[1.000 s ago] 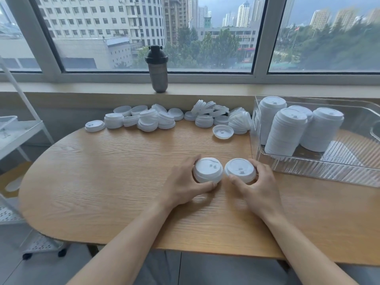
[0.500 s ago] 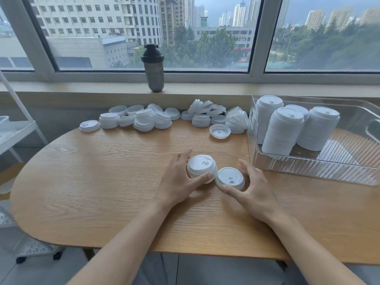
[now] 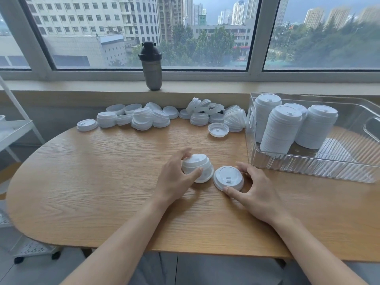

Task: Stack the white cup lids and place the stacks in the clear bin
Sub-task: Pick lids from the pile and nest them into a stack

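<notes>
1. We see an oval wooden tabletop [image 3: 102, 182] under a window; dark shaker bottle [image 3: 151, 66] on the sill at 12 o'clock.
2. Clear bin [image 3: 308, 169] at 2 o'clock holds four lid stacks [image 3: 280, 130].
3. Loose lids [image 3: 144, 118] at 11–12 o'clock, too jumbled to count.
4. Left hand [image 3: 174, 182] grip clamped on a short stack [image 3: 197, 167]; right hand [image 3: 257, 192] grip clamped on a single lid [image 3: 228, 177], center.
</notes>
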{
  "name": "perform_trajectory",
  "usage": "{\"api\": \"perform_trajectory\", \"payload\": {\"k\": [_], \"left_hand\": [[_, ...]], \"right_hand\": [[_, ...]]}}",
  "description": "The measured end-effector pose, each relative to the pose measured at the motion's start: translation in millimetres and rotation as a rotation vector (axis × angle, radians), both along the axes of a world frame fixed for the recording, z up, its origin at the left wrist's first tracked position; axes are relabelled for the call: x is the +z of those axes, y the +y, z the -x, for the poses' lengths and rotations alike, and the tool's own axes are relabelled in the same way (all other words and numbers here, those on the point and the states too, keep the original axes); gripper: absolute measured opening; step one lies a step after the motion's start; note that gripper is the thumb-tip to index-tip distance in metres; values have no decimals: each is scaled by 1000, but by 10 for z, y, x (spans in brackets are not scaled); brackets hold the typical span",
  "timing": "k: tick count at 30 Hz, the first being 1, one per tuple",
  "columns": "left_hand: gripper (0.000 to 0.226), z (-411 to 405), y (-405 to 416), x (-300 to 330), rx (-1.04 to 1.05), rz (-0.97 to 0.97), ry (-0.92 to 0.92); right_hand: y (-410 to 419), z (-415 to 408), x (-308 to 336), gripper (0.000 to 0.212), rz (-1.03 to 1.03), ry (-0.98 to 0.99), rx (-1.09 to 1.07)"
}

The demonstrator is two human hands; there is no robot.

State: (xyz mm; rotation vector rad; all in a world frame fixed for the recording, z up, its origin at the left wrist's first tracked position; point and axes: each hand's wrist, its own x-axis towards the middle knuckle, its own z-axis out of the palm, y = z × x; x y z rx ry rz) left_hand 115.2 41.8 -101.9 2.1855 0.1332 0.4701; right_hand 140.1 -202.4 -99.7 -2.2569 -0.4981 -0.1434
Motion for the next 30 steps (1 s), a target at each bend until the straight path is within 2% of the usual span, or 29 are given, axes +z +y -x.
{"api": "perform_trajectory", "payload": {"k": [6,11,15,21,23,26,30], "left_hand": [[89,-11,-47,64,31,25,81],[69,-18,-9,60,49,92,33],[63,-9,14,50,41,128,-44],[58,71,-97,83,-4,43,-195],[59,96,-203,92,-51,-47,-213],[59,111,-344,82,-103,-160,-212],[59,115,-439,66,-143,-234,-202]], "right_hand": [[-24,19,-4,77,-6,0,11],[-26,19,-6,76,-21,11,9],[-70,42,-32,78,-27,38,15],[-255,60,-28,86,-82,146,51],[-288,51,-15,75,-219,179,45],[-285,31,22,42,-416,193,-3],[-276,20,27,26,-451,200,-37]]}}
